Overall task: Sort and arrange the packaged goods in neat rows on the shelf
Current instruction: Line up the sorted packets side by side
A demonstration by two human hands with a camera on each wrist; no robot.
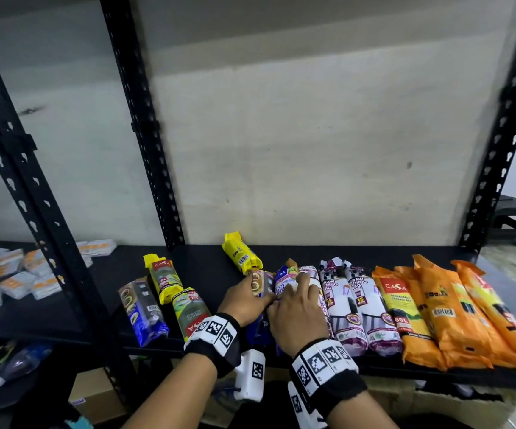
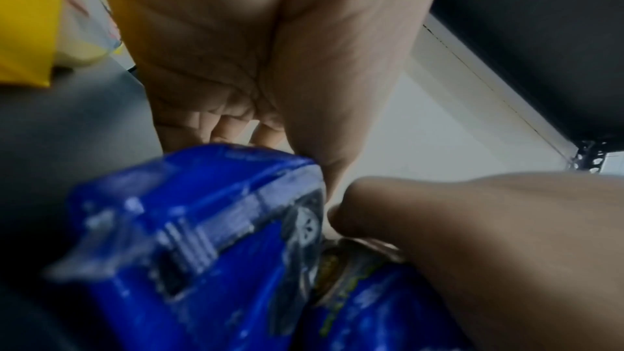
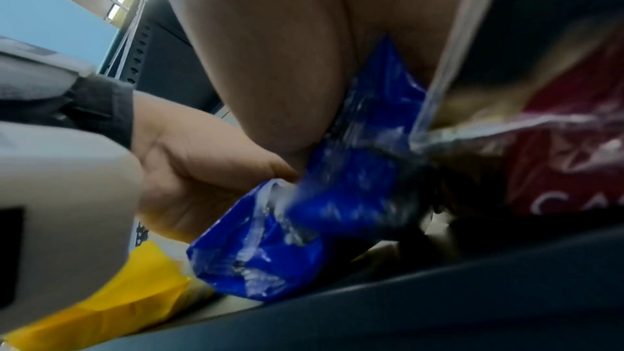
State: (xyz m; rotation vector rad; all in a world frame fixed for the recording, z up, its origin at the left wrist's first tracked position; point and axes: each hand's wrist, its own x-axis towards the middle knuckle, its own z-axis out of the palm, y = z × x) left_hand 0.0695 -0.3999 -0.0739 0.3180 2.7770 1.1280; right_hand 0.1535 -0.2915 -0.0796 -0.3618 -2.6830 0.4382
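Blue plastic-wrapped packets point(image 1: 283, 281) lie mid-row on the black metal shelf point(image 1: 207, 267), beside purple-and-white drawstring bag rolls point(image 1: 358, 305). Left hand point(image 1: 244, 300) curls its fingers point(image 1: 255, 281) round one packet; right hand point(image 1: 296, 317) rests spread-fingered, relaxed, over its neighbour.

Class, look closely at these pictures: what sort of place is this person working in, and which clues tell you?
Probably a shop stockroom or storage area: black slotted-metal shelving, rows of packaged garbage-bag rolls being lined up, and cardboard boxes under the shelf.
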